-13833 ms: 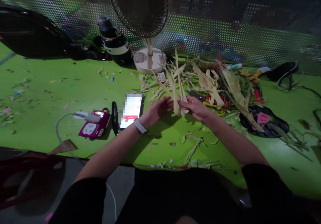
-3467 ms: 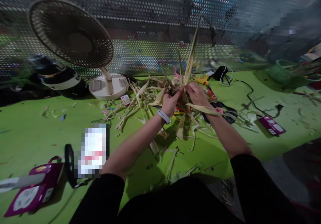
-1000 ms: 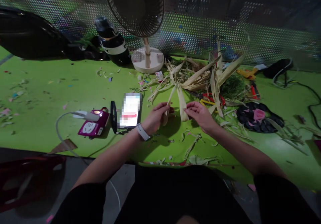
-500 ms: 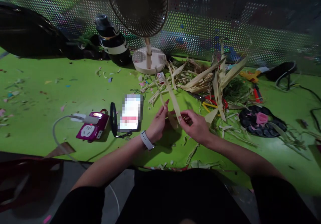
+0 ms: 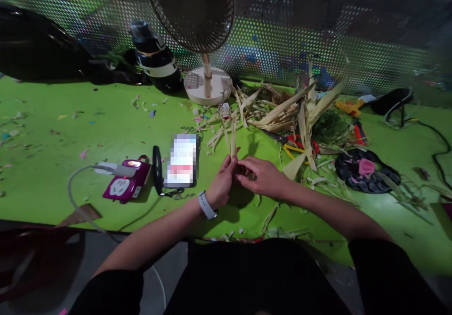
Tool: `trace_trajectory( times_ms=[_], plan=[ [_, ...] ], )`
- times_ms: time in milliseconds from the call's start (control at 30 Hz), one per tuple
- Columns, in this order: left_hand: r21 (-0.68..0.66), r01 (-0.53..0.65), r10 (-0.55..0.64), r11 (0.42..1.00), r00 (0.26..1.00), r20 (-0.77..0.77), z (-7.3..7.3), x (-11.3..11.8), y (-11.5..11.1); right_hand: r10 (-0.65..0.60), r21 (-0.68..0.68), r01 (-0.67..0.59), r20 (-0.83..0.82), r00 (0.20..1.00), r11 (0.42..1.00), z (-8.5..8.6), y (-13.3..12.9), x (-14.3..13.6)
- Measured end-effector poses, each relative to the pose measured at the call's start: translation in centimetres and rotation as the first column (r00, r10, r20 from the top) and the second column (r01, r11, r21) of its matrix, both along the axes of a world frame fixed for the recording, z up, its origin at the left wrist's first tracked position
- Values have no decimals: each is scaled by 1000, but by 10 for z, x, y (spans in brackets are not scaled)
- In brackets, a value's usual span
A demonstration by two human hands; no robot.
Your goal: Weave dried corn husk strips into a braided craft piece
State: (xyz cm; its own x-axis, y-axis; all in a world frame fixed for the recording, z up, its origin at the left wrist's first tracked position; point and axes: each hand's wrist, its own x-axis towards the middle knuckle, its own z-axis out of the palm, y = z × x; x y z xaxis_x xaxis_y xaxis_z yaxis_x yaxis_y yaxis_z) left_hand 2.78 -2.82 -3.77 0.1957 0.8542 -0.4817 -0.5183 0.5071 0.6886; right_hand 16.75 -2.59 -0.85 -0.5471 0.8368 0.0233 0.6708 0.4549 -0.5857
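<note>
Pale dried corn husk strips stand up from my left hand, pinched between its thumb and fingers over the table. My right hand meets it from the right, its thumb and fingertips drawn together at the lower end of the strips. Exactly what lies between the right fingertips is partly hidden. Beyond my hands is a pile of dried husks with loose pieces around it. A phone leans on a round black stand left of my hands.
Behind stand a fan and a dark bottle before a perforated metal screen. At left a magenta power adapter has a white cable. Red-handled cutters and a black tray lie right. Scraps litter the green table.
My right hand has moved left to my left hand. The husk strip it held out to the right now stands upright against the other piece in my left hand.
</note>
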Motion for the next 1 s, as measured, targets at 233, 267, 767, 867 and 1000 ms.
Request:
trace_trajectory(
  times_ms=[233, 267, 767, 867, 1000],
  plan=[
    [52, -18, 20, 999, 999, -32, 2, -9, 10, -259, 239, 242, 42, 965, 940, 23, 80, 16],
    [64, 2, 0, 998, 1000, -31, 3, -10, 11, -322, 308, 274, 115, 940, 911, 23, 97, 15],
    [-2, -19, 19, 1000, 997, 68, 3, -11, 17, -502, 624, 357, 66, 862, 695, 24, 176, 43],
    [44, -16, 14, 999, 999, 50, 1, -11, 14, -378, 522, 161, 340, 861, 837, 14, 182, 33],
    [77, -50, 48, 996, 998, 29, -1, -17, 15, -446, 546, 318, 115, 887, 775, 15, 192, 36]
  ],
)
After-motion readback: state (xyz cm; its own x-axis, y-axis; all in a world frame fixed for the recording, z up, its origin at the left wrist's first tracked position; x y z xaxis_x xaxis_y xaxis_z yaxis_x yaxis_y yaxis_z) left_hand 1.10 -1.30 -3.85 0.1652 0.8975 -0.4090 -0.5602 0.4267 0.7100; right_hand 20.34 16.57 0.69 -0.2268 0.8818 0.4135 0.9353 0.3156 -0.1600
